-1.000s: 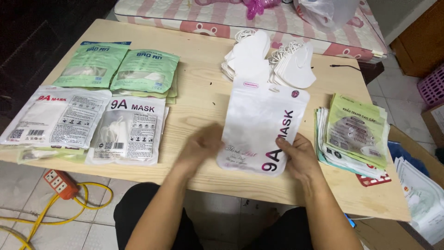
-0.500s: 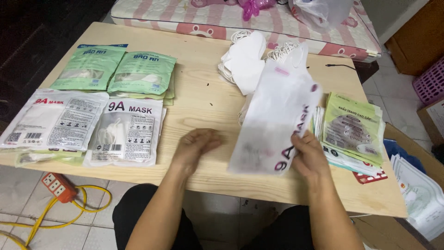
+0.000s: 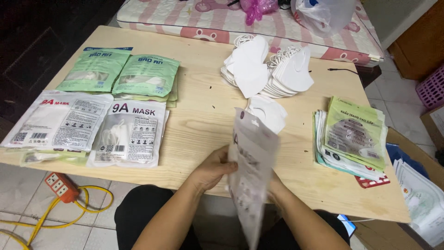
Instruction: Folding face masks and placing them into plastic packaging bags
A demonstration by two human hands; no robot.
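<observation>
We hold a white mask pouch [image 3: 252, 171] upright over the table's near edge, edge-on to us. Our left hand [image 3: 210, 169] pinches its side; our right hand [image 3: 273, 187] sits behind it, grip hidden. Loose white masks [image 3: 268, 67] lie piled toward the far edge, empty pouches [image 3: 354, 134] stacked at the right edge, filled packs [image 3: 129, 132] along the left.

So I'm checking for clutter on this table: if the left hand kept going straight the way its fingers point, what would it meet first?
The left hand points right, so it meets at once the white pouch it already grips, held upright on edge. Past that, probably the right hand, mostly hidden behind the pouch; depth there is unclear.
</observation>
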